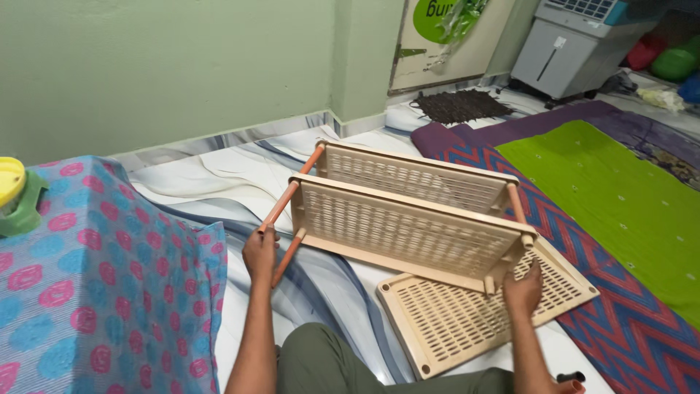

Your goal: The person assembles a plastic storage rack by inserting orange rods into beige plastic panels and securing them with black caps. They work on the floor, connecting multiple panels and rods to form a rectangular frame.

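Your left hand (260,252) is wrapped around the lower end of an orange pole (290,197), left of centre in the frame. Your right hand (523,288) is closed on the corner post of the nearer beige shelf (408,233), right of centre. That shelf stands on edge on the floor, joined by poles to a second shelf (415,175) just behind it. A third, loose shelf (481,310) lies flat at the lower right, under your right wrist. Keep both grips firm and the frame square, so the poles stay seated in their sockets. Mind the second orange pole (288,257) beside your left hand; it hangs free at its lower end.
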